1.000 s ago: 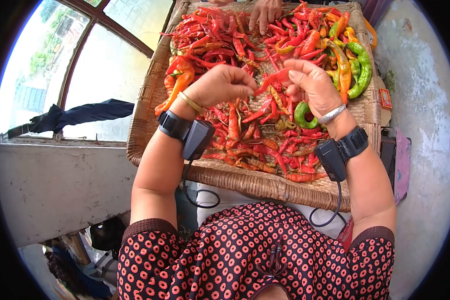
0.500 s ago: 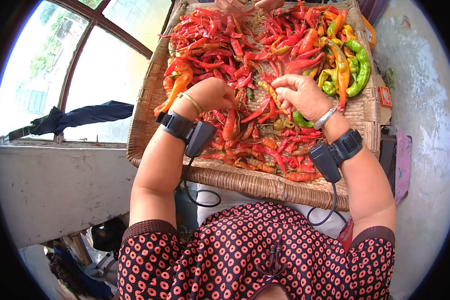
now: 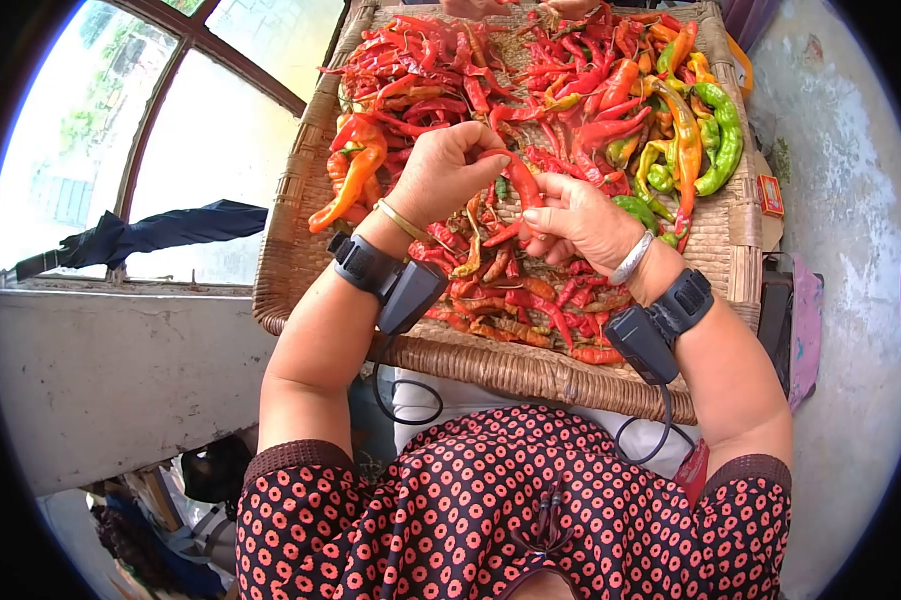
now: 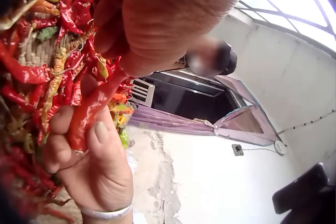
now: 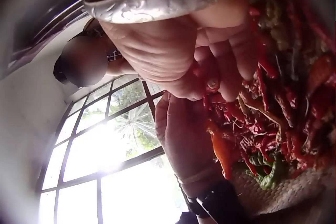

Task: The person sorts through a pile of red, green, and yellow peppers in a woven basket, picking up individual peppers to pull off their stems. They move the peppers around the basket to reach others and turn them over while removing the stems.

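Note:
A red chili pepper [image 3: 523,182] is held between both hands over the woven tray [image 3: 531,372]. My left hand [image 3: 449,178] pinches its upper end between thumb and fingers. Around its lower end curl the thumb and fingers of my right hand [image 3: 589,222]. In the left wrist view the pepper [image 4: 94,109] slants down from the left hand [image 4: 163,19] into the right hand [image 4: 102,166]. The right wrist view shows the right palm [image 5: 157,50], with most of the pepper hidden behind it. Many red peppers [image 3: 531,300] lie beneath the hands.
Green and orange peppers [image 3: 723,140] lie along the tray's right side, and an orange pepper [image 3: 356,180] at its left. Another person's hands [image 3: 476,8] reach in at the far edge. A window [image 3: 171,130] with a dark folded cloth [image 3: 171,237] stands left.
The hands first held one red pepper; the right hand let it go toward the tray's right pile. The left hand lifted another from below, and both hands now hold it. The other person's hand drew back.

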The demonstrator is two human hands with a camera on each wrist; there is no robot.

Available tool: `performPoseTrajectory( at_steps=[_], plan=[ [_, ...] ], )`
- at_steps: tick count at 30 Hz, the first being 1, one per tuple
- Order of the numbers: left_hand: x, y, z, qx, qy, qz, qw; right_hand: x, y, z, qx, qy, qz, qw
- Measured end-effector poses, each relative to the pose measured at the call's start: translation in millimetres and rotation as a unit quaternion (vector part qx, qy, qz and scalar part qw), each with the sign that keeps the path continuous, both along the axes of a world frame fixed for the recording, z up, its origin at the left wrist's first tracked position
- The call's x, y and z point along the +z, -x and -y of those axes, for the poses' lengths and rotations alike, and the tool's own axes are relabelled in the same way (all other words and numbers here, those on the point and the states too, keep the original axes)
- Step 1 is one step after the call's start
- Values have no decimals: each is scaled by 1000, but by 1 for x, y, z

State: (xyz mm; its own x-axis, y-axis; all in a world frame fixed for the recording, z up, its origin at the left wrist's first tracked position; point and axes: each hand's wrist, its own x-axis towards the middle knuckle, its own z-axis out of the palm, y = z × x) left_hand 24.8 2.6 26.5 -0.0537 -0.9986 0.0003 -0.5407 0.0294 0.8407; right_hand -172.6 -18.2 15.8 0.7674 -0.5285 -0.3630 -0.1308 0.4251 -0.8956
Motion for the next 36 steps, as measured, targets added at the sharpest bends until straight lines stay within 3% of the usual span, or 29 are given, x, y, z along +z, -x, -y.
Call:
performPoseTrajectory(
  at_steps=[2, 5, 8, 10, 13, 17, 22, 24, 26, 27, 28, 29, 30, 31, 32, 34, 36],
  plan=[
    [-9, -2, 1, -16, 11, -53, 998, -4, 2, 6, 2, 22, -12, 1000],
    [-5, 1, -2, -64, -16, -124, 990, 4, 4, 11, 5, 151, -122, 981],
    [-6, 1, -3, -115, -99, -168, 974, 2, 7, 13, 22, 157, -117, 980],
    [-3, 2, -2, -107, -128, -92, 982, 0, 9, 16, -7, 153, -105, 983],
    [3, -4, 1, -49, -221, -129, 965, -4, 11, 25, -73, 132, -77, 986],
    [-4, -19, 8, -31, -248, -106, 962, -8, 19, 34, -127, 85, -53, 987],
    [-4, -25, 16, 20, -197, -170, 965, -6, 20, 34, -138, 100, -56, 984],
    [3, -18, 17, 63, -71, -399, 912, -6, 20, 34, -142, 93, -53, 984],
    [-8, -23, 21, 40, -58, -400, 914, -6, 20, 34, -138, 96, -56, 984],
    [-16, -25, 23, 30, 15, -274, 961, -6, 20, 34, -135, 100, -59, 984],
    [-27, -28, 26, 18, 86, -141, 986, -6, 20, 34, -135, 100, -59, 984],
    [-42, -34, 29, 17, 121, -79, 989, -6, 19, 34, -131, 100, -61, 984],
    [-36, -32, 27, 16, 121, -79, 989, -6, 19, 34, -127, 99, -63, 985],
    [-25, -27, 21, -38, 42, 43, 997, -6, 19, 34, -128, 99, -63, 985],
    [-19, -23, 15, -91, -38, 165, 981, -7, 18, 33, -105, 130, -84, 982],
    [-22, -13, 8, -206, -4, 234, 950, -13, 17, 34, -82, 161, -105, 978],
    [-14, -1, 1, -275, -105, 274, 915, -25, 17, 34, -18, 319, -140, 937]
  ],
)
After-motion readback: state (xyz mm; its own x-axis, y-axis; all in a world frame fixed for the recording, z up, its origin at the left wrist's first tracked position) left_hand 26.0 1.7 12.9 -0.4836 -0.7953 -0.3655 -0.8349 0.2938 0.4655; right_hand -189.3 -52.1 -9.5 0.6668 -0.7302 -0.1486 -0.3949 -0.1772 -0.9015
